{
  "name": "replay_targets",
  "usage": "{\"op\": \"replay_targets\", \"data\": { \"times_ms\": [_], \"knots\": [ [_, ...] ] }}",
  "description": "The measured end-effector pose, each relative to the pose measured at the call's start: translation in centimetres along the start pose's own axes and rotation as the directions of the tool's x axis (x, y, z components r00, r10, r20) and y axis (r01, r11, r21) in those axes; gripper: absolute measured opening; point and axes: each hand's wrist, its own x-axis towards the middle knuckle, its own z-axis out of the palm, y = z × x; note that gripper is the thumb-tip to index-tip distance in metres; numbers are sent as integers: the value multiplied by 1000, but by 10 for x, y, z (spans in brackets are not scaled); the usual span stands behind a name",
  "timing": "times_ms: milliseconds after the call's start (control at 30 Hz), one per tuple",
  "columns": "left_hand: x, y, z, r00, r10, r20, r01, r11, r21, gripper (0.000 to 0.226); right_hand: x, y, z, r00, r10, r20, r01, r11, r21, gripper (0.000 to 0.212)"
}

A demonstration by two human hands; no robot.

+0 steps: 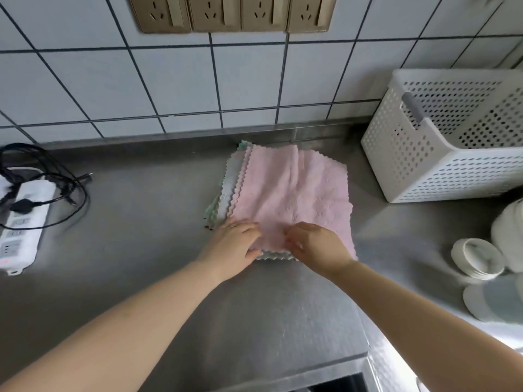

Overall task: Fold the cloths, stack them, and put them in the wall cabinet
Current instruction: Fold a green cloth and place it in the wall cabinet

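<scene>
A pile of cloths lies flat on the steel counter (141, 222) near the wall. A pink cloth (294, 193) is on top, and grey (228, 190) and green (211, 207) scalloped edges stick out on its left side. My left hand (235, 244) grips the pile's near left corner, thumb under the front edge and fingers curled on top. My right hand (314, 244) pinches the pink cloth at its near edge, just to the right of my left hand. The wall cabinet is out of view.
A white perforated basket (441, 154) stands at the back right. Stacked white plates and bowls (478, 258) sit at the right edge. A white power strip (22, 222) with tangled black cables lies at the left. Wall sockets (229, 12) are above on the tiles.
</scene>
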Motion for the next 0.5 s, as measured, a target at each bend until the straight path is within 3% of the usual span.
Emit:
{"op": "replay_targets", "data": {
  "times_ms": [200,400,500],
  "knots": [
    [2,4,0,999,-33,-8,33,999,-9,21,-2,6,8,998,-60,4,60,997,38,21],
    [6,3,3,998,-50,-35,51,999,4,17,-1,10,12,993,-75,-93,84,992,92,16],
    [6,-1,5,992,-104,-70,102,994,-29,30,-3,10,17,987,-110,-117,118,991,66,23]
  ]
}}
